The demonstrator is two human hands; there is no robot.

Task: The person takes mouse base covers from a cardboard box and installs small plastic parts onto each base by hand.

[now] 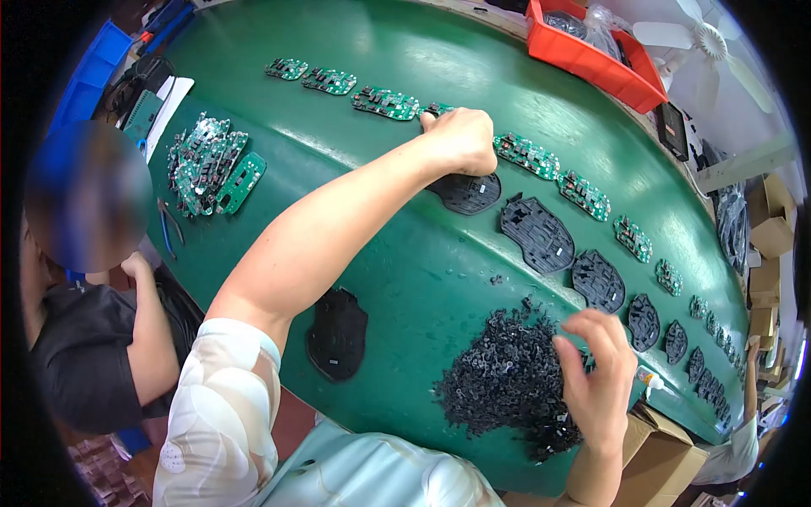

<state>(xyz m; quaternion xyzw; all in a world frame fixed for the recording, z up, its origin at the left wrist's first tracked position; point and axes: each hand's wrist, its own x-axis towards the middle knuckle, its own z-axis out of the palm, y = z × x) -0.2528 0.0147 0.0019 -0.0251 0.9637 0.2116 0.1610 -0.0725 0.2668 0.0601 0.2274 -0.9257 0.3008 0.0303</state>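
My left hand [463,142] is stretched forward over the row of boards, fingers curled under and mostly hidden; what they hold, if anything, I cannot make out. It partly covers a green circuit board [438,110] and a black plastic shell [470,193]. My right hand [601,372] hovers at the right edge of a heap of small black parts [498,372], thumb and fingers bent but apart, with nothing visible between them. Another black shell [336,335] lies near the front edge, below my left forearm.
More circuit boards [384,102] and black shells [537,235] run in rows along the green table [405,253]. A board pile [203,165] and pliers [170,228] lie left, beside a seated person [101,338]. A red bin [591,59], small bottle [650,378] and cardboard box [663,456] are right.
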